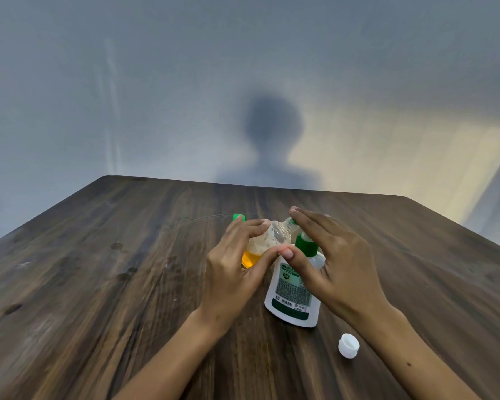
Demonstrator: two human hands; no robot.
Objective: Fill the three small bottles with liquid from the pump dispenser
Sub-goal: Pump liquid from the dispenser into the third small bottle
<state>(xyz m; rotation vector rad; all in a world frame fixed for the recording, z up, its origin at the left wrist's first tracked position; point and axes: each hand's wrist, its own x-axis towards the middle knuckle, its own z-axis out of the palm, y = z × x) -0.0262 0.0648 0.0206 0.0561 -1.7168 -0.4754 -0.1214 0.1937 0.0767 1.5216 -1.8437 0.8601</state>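
Note:
My left hand [231, 272] grips a small clear bottle [272, 239], tilted with its mouth pointing up and to the right. Orange-yellow liquid sits in its lower part. Just to its right stands the white pump dispenser [292, 295] with a green label and a green pump head [304, 245]. My right hand [338, 264] lies over the dispenser's top with its fingers straight. Its index fingertip is by the small bottle's mouth and its thumb tip meets my left thumb. No other small bottle is in view.
A green cap [239, 217] shows just behind my left fingers. A white cap [348, 345] lies on the dark wooden table [98, 284] at the front right, beside my right forearm. A grey wall stands behind the table's far edge.

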